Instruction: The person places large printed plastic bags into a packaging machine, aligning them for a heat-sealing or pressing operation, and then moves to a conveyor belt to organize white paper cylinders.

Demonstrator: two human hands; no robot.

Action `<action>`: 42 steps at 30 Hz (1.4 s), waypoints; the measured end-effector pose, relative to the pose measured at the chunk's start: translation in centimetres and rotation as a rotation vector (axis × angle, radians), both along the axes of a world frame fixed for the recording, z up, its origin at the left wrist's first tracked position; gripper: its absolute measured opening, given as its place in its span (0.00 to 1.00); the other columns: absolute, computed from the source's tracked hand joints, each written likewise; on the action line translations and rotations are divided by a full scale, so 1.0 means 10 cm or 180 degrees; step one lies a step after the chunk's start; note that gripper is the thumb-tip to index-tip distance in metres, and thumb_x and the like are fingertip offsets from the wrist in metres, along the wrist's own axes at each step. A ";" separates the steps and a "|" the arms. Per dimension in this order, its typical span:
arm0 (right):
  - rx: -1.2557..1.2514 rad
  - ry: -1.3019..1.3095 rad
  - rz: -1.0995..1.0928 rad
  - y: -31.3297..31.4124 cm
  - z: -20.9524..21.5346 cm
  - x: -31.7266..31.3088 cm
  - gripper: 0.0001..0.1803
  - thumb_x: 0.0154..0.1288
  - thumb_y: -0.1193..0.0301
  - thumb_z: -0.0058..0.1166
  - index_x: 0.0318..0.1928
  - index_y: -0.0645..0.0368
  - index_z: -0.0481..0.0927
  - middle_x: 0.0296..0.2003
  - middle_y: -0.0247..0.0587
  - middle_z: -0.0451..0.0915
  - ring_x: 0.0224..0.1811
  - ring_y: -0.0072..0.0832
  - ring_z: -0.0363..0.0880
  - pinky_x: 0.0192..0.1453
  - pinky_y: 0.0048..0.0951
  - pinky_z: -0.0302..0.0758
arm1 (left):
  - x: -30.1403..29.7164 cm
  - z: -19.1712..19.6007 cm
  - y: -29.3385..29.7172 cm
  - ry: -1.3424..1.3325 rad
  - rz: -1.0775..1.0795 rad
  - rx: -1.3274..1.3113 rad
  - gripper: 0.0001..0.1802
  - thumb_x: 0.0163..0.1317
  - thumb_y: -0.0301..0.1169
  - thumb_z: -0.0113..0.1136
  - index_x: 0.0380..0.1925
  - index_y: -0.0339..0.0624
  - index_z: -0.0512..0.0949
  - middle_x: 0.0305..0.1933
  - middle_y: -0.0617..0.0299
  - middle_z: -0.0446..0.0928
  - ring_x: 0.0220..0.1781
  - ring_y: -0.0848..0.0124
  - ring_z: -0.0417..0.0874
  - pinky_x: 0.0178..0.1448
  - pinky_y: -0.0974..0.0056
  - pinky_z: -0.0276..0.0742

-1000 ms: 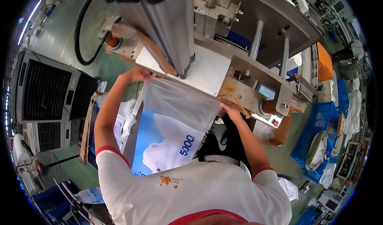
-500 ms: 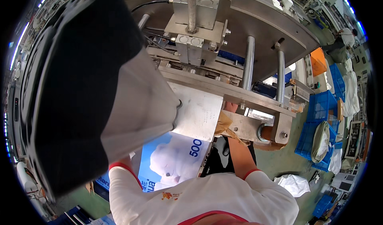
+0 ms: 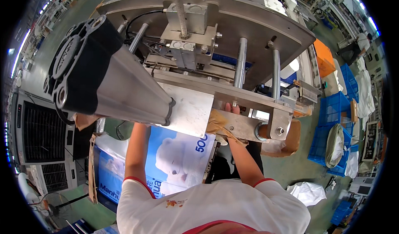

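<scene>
My left arm reaches up beneath a large grey and black cylinder [image 3: 129, 82]; the left hand is hidden behind it. Beside that forearm lies a blue printed sheet or pack [image 3: 174, 163] with a sleeping white bear cub on it. My right hand [image 3: 231, 107] is behind a metal bar [image 3: 245, 128] of the machine. Only a couple of its fingertips show over the bar's upper edge, so its grip cannot be made out. Crumpled brown tape or paper [image 3: 217, 121] wraps the bar near the right forearm. A white metal plate [image 3: 189, 111] sits between the cylinder and the bar.
Steel posts [image 3: 241, 63] and a threaded rod [image 3: 181, 16] rise from the machine frame. An open carton [image 3: 110, 180] with blue printed packs stands at left. Blue crates [image 3: 328, 147], an orange bin [image 3: 324, 57] and a white bag [image 3: 306, 192] are on the right. A person works farther off.
My view has shifted, so the cylinder looks smaller and farther from me. More of my left forearm shows beneath it, and right fingertips still show behind the bar.
</scene>
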State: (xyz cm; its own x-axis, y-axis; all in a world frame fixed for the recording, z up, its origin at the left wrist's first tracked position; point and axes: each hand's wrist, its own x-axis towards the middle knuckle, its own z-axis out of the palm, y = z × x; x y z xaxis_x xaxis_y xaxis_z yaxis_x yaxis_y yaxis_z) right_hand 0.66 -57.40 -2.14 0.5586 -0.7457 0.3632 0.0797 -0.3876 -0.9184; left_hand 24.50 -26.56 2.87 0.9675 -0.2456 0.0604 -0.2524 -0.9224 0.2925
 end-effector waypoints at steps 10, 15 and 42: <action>0.0295 -0.0409 -0.0420 0.09 -0.14 0.30 0.10 0.64 0.69 0.54 0.45 0.55 0.76 0.42 0.37 0.76 0.47 0.28 0.73 0.49 0.26 0.73 | -0.13 -0.13 -0.27 0.0024 0.0202 -0.0047 0.21 0.56 0.40 0.58 0.47 0.42 0.76 0.54 0.51 0.73 0.59 0.57 0.69 0.65 0.53 0.58; 0.0311 -0.0979 -0.0740 0.19 -0.06 0.31 0.13 0.64 0.68 0.54 0.47 0.59 0.74 0.43 0.42 0.74 0.44 0.32 0.74 0.47 0.31 0.73 | 0.00 -0.10 -0.37 0.0086 0.0210 -0.0090 0.21 0.56 0.40 0.58 0.48 0.42 0.75 0.54 0.50 0.72 0.59 0.57 0.68 0.65 0.52 0.57; 0.0389 -0.0872 0.0710 0.14 0.51 0.36 0.22 0.69 0.69 0.45 0.61 0.63 0.66 0.52 0.41 0.73 0.51 0.26 0.72 0.55 0.26 0.70 | 0.34 -0.44 -0.30 0.0619 0.0483 -0.0151 0.21 0.57 0.38 0.55 0.48 0.40 0.73 0.56 0.46 0.70 0.60 0.53 0.66 0.67 0.49 0.54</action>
State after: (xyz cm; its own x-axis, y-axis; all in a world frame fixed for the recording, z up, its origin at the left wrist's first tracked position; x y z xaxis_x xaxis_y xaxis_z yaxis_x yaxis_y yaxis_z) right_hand 4.28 -56.05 2.99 0.6068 -0.6637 0.4374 0.3989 -0.2217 -0.8898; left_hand 27.88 -29.57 -1.55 0.9876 -0.0979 -0.1225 -0.0467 -0.9295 0.3659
